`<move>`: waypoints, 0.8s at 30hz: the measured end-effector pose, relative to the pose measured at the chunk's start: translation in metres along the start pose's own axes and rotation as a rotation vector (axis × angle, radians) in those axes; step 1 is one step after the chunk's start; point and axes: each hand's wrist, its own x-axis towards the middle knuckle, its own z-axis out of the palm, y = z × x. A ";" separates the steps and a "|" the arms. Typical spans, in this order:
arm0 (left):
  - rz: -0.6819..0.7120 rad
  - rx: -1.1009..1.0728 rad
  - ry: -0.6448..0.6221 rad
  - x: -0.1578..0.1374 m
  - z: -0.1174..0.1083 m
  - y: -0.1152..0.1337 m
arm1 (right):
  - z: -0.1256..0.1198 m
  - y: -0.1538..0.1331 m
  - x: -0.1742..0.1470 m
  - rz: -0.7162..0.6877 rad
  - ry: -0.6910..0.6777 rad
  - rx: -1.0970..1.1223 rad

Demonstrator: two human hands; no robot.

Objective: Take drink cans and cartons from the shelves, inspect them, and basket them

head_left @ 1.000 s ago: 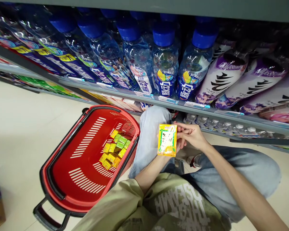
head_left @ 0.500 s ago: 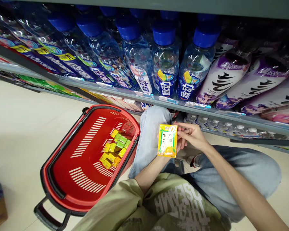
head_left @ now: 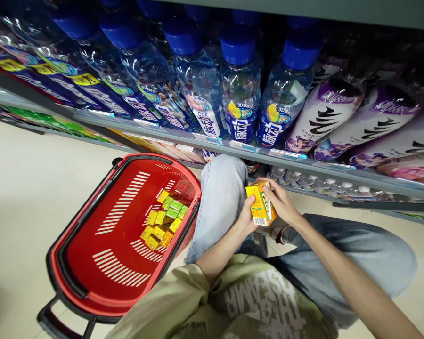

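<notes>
Between both hands I hold a yellow drink carton (head_left: 259, 207), tilted so that a side panel with a barcode faces up toward me. My left hand (head_left: 247, 214) grips it from the left, thumb on the side panel. From the right, my right hand (head_left: 281, 200) has its fingers closed on the carton's upper right part. To my left stands a red shopping basket (head_left: 120, 202) on the floor. Several small yellow cartons (head_left: 159, 230) and a few green cartons (head_left: 173, 207) lie together at its right end.
A shelf edge (head_left: 183, 136) runs across in front of my knees. Blue-capped drink bottles (head_left: 240, 89) and white-purple bottles (head_left: 328, 113) stand on it. Smaller bottles (head_left: 314, 181) sit on the shelf below. The basket's black handle (head_left: 63, 320) sticks out at the lower left.
The carton has turned from its front face to a barcoded side and moved slightly right. My left hand's thumb now shows on it. The view has shifted a little.
</notes>
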 end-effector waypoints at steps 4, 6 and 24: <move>0.079 0.090 -0.048 0.000 0.004 -0.004 | -0.005 0.006 -0.005 -0.012 0.004 -0.086; 0.131 0.117 -0.075 0.000 0.007 -0.004 | -0.007 0.008 -0.007 -0.019 -0.007 -0.115; 0.101 0.185 0.010 0.000 0.010 -0.010 | -0.016 0.008 -0.013 0.005 -0.117 -0.178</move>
